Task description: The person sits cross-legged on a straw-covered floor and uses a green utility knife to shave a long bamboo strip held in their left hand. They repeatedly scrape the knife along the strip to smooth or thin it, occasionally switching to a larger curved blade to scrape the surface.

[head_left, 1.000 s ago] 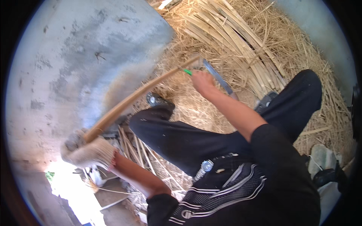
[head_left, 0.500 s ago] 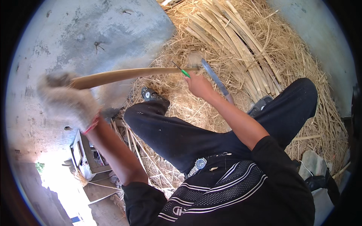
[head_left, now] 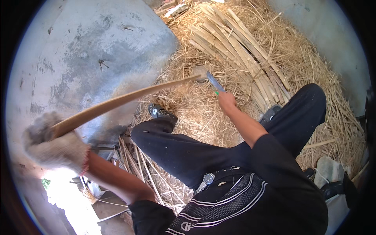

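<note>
My left hand (head_left: pixel 56 141), in a thick pale knitted glove, is closed round the near end of a long flat wooden strip (head_left: pixel 129 96), possibly split bamboo. The strip slants up to the right, its far end by a pale block (head_left: pixel 199 71) in the straw. My bare right hand (head_left: pixel 227 102) is closed at the lower end of a long steel knife blade (head_left: pixel 215 82); the handle is hidden in my fingers. A bit of a green-handled tool (head_left: pixel 216 93) shows at the same fist. The blade's tip lies close to the strip's far end; I cannot tell if they touch.
Several split strips (head_left: pixel 250 58) lie in a bundle on the straw (head_left: pixel 203 113) at the far right. A grey wall (head_left: pixel 105 39) rises at the left. My legs in dark trousers (head_left: pixel 176 150) spread round the work spot. Thin sticks (head_left: pixel 135 156) lie left of them.
My left hand has moved left and down with the strip, tilting it more. My right hand has left the strip's far end, moved right and down, and closed on the knife.
</note>
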{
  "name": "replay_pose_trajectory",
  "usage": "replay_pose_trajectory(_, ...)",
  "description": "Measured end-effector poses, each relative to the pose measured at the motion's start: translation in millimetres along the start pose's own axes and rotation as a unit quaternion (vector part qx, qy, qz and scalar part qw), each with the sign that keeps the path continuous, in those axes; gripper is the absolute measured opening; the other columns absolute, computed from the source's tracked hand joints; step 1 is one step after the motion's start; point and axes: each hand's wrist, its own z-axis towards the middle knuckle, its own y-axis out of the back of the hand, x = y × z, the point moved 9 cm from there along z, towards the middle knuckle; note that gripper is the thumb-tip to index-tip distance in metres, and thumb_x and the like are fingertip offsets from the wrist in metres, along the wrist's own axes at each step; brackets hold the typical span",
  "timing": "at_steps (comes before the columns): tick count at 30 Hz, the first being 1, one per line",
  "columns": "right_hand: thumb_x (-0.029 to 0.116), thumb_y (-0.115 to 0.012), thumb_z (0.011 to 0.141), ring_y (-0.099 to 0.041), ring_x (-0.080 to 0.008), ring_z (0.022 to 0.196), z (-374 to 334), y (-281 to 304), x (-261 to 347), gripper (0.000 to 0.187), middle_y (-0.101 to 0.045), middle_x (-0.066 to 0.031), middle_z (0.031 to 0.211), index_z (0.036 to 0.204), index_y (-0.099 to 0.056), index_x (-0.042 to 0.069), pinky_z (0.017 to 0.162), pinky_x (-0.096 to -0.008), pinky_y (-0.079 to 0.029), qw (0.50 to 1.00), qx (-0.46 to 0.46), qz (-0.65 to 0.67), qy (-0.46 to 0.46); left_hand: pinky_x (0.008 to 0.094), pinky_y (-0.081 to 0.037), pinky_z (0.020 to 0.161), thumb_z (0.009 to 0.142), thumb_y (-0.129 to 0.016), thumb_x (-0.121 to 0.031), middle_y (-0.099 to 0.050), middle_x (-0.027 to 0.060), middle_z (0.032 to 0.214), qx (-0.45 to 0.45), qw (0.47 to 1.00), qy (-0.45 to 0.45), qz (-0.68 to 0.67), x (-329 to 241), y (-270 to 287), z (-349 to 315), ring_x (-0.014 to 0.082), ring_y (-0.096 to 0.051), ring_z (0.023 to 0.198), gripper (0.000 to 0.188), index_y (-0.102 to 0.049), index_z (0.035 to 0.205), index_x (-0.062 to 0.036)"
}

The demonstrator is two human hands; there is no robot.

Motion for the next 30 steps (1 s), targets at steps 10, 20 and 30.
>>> replay_pose_trajectory(10, 0.032, -0.035, 0.102, -0.061, -0.0347, 0.059, -58.9, 120.2, 49.5, 0.032, -0.060, -0.0202, 0.072, 0.107, -0.047, 0.002, 0.055, -0.0482, -0.051, 0.937, -0.082, 0.320, 0.114, 0.0317, -0.048, 0.059, 0.087, -0.047, -0.023, -0.047, 0.0033, 0.070, -0.190, 0.977, 0.057, 0.084, 75.6, -4.1, -9.8, 0.0186, -0.052, 0.062, 0.022, -0.048, 0.074, -0.0058)
replay_pose_trajectory(20, 0.031, -0.040, 0.100, -0.063, -0.0499, 0.081, -10.7, 126.7, 120.8, 0.031, -0.062, -0.0333, 0.082, 0.105, -0.046, 0.001, 0.075, -0.0575, -0.050, 0.946, -0.068, 0.288, 0.135, 0.0331, -0.044, 0.055, 0.085, -0.047, -0.019, -0.044, 0.0022, 0.064, -0.044, 0.996, 0.043, 0.067, 77.0, -28.3, 10.2, 0.0155, -0.045, 0.054, 0.022, -0.044, 0.065, -0.0092)
replay_pose_trajectory(30, 0.029, -0.039, 0.101, -0.066, -0.0442, 0.066, -12.4, 122.2, 104.9, 0.028, -0.064, -0.0256, 0.073, 0.104, -0.046, 0.003, 0.061, -0.0507, -0.054, 0.961, -0.099, 0.230, 0.115, 0.0486, -0.061, 0.082, 0.096, -0.026, -0.027, -0.053, 0.0264, 0.112, -0.218, 0.936, -0.015, 0.277, 70.0, -4.7, 12.4, 0.0387, -0.065, 0.097, 0.047, -0.042, 0.119, 0.0107)
